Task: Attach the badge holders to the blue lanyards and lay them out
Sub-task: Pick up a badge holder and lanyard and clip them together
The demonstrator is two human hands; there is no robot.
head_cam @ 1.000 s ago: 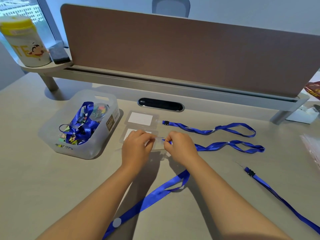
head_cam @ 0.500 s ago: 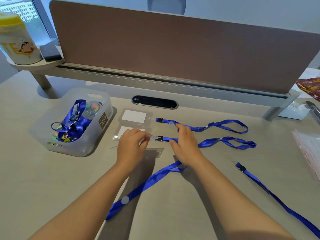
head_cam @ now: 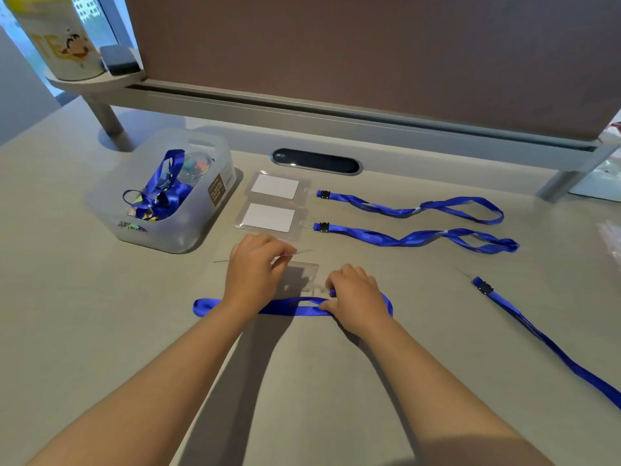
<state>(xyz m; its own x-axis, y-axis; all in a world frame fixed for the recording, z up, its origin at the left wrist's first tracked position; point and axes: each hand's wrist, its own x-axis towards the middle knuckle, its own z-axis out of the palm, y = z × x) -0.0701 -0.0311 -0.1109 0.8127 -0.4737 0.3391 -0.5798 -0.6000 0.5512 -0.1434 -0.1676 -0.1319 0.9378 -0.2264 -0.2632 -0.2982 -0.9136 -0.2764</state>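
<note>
- A pale bench [head_cam: 84,331] runs before a brown divider; the clear bin [head_cam: 161,230] at left holds more lanyards, apparently undone.
- Right of the bin, two carded badge holders [head_cam: 274,186] lie by their blue lanyards [head_cam: 416,208], seemingly attached.
- Nearer than those, the left hand [head_cam: 253,274] pinches a thin clear strip over an empty holder [head_cam: 299,277].
- The right hand [head_cam: 354,294] grips the third lanyard [head_cam: 289,310]; its clip is hidden.
- Far right of the bin, a fourth lanyard [head_cam: 537,338] waits.

A pale beige matte worktop [head_cam: 100,331] fills the view. At twelve o'clock stands a brown fabric-covered divider panel [head_cam: 369,52] on a grey metal rail with slanted legs [head_cam: 104,119]. A black oval cable port [head_cam: 316,162] sits just before it. At eleven o'clock, daylight enters through a window [head_cam: 85,8], beside a small rounded grey shelf [head_cam: 90,83].
</note>
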